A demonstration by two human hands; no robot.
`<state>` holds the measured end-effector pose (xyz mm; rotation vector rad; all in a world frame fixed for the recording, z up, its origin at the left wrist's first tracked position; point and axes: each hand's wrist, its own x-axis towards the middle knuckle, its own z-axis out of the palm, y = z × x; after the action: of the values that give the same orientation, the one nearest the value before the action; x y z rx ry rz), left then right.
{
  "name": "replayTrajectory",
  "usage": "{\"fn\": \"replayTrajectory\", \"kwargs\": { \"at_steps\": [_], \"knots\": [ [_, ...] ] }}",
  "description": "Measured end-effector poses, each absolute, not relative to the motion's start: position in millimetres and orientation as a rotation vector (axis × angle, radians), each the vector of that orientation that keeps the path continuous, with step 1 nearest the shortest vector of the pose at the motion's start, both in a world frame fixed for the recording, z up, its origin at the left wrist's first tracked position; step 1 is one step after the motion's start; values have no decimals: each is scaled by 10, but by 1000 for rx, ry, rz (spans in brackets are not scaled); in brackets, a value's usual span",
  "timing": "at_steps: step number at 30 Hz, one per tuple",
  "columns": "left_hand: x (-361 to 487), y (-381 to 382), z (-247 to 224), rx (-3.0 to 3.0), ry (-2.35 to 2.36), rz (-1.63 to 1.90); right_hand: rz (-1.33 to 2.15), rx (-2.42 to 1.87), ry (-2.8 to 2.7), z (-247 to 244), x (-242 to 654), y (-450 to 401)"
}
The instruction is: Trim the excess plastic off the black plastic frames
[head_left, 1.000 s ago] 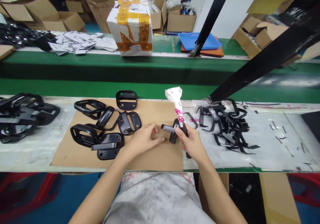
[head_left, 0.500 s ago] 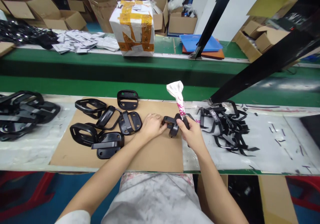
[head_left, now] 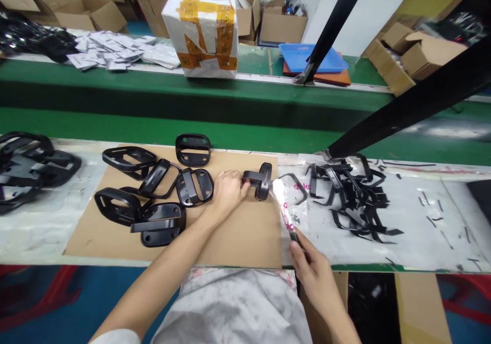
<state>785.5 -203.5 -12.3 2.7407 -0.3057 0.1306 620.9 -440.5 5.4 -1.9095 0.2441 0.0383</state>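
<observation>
On the cardboard sheet (head_left: 238, 236), my left hand (head_left: 229, 190) has its fingers closed on the near end of a black plastic bracket (head_left: 263, 181), which stands on its edge. My right hand (head_left: 315, 267) grips the black handle of a hammer-like tool (head_left: 284, 208). White plastic with pink print wraps the tool's head, which is close to the bracket's right side; whether they touch I cannot tell. Several similar black brackets (head_left: 163, 226) lie left of my left hand. A thin black frame strip (head_left: 297, 185) rests on clear plastic beyond the tool's head.
A tangled heap of thin black strips (head_left: 356, 200) lies to the right. More black brackets (head_left: 34, 167) are piled at far left. A slanted black post (head_left: 402, 103) rises behind the heap. Across the green bench stand a taped white box (head_left: 203, 31) and a blue tray (head_left: 310, 60).
My right hand has drawn back toward me and down, away from the bracket. The tool swung from upright to pointing forward beside the bracket. My left hand keeps its hold.
</observation>
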Motion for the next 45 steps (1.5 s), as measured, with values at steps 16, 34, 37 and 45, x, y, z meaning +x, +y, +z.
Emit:
{"fn": "replayTrajectory", "kwargs": {
  "at_steps": [16,34,37,45],
  "knots": [
    [7798,-2094,-156,2788,-288,154,86,-2000,304,65,6274,-4344],
    [7771,-2095,-150,2778,-310,150,194,-1970,306,76,6247,-4192],
    [7776,-2095,-164,2776,-303,156,138,-1917,396,92,6243,-4216],
    [7802,-2094,-139,2768,-267,139,278,-2084,252,159,6305,-4294]
  ]
}}
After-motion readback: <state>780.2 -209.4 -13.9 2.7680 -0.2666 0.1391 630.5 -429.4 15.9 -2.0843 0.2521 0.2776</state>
